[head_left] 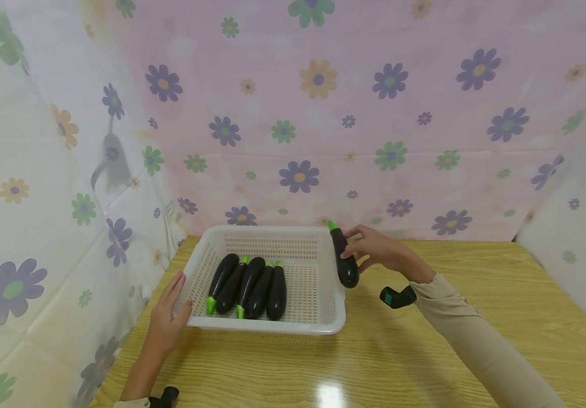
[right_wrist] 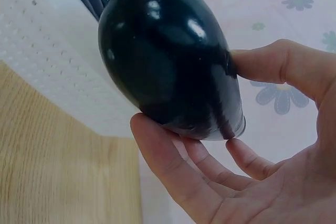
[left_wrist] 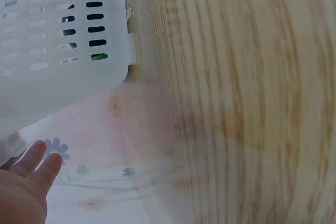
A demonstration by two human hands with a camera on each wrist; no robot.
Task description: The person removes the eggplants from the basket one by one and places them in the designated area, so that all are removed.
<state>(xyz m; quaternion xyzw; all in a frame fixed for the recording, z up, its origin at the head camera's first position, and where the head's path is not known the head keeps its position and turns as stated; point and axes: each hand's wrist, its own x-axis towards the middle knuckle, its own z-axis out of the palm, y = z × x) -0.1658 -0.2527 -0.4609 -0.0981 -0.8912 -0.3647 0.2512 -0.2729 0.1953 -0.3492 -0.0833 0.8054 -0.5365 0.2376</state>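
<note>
A glossy dark eggplant (right_wrist: 168,56) with a green stem is in my right hand (head_left: 377,249). Thumb and fingers pinch it from opposite sides, and it slants over the right rim of a white plastic basket (head_left: 305,327). Several more eggplants (head_left: 276,292) lie side by side in the basket's left half, some with green stem ends toward me. My left hand (head_left: 167,317) rests at the basket's left rim with fingers extended. In the left wrist view, its fingers (left_wrist: 47,171) lie fairly straight beside the slotted basket wall (left_wrist: 52,87).
The basket stands on a wood-grain table (head_left: 456,317). Flowered cloth (head_left: 344,107) hangs behind the table and at both sides, close to the basket's back. A black device (head_left: 397,297) sits at my right wrist, another (head_left: 165,396) at my left.
</note>
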